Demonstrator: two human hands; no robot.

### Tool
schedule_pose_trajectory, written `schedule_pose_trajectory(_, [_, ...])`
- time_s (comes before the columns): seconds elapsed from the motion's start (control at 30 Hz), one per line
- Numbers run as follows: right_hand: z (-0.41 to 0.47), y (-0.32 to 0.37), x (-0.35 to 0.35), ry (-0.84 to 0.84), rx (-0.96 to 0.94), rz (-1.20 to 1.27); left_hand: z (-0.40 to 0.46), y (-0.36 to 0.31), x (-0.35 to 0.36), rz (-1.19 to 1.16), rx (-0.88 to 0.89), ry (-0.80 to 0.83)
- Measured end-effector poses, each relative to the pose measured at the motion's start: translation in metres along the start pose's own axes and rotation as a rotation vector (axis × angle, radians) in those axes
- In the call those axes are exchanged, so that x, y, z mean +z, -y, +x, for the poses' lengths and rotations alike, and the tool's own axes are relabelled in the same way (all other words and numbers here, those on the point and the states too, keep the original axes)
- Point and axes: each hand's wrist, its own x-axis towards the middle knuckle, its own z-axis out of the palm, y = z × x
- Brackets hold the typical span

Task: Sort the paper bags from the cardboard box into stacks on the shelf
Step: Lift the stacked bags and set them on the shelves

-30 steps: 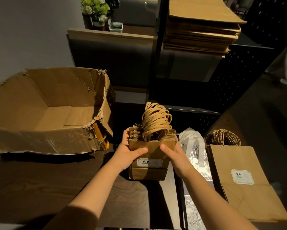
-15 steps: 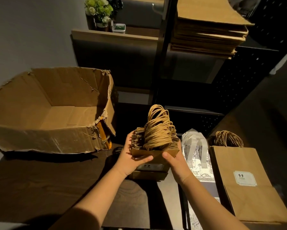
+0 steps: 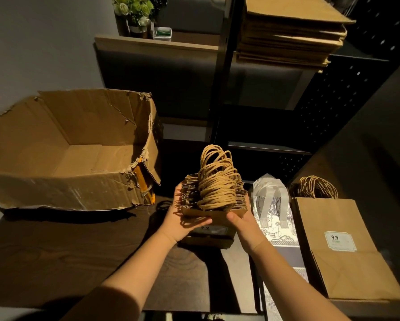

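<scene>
Left hand [image 3: 182, 216] & right hand [image 3: 240, 220] grip thick bundle of small brown paper bags [image 3: 214, 200] w/ twine handles; loose-looking squeeze, prob could fan apart.

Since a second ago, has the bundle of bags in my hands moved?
Yes. The bundle has tipped forward and lifted a little, both hands gripping it: its label, once facing the camera, is now nearly hidden, judged against the white bag beside it.
</scene>
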Motion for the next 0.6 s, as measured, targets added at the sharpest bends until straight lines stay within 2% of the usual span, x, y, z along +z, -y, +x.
schedule_pose_trajectory(0.17, [0.001,0.006,0.003,-0.014,0.001,-0.024,0.006,0.008,-0.002,0.296,-0.012,-0.16])
schedule_pose_trajectory(0.33, [-0.003,0.014,0.004,-0.128,-0.014,0.043,0.016,-0.002,0.009,0.481,-0.099,-0.159])
schedule_pose_trajectory(0.43, [-0.012,0.028,0.002,-0.222,-0.044,0.085,0.021,-0.013,0.022,0.486,-0.108,-0.142])
schedule_pose_trajectory(0.6, [-0.031,0.06,-0.011,-0.354,-0.126,0.105,0.016,-0.043,0.062,0.391,-0.018,-0.082])
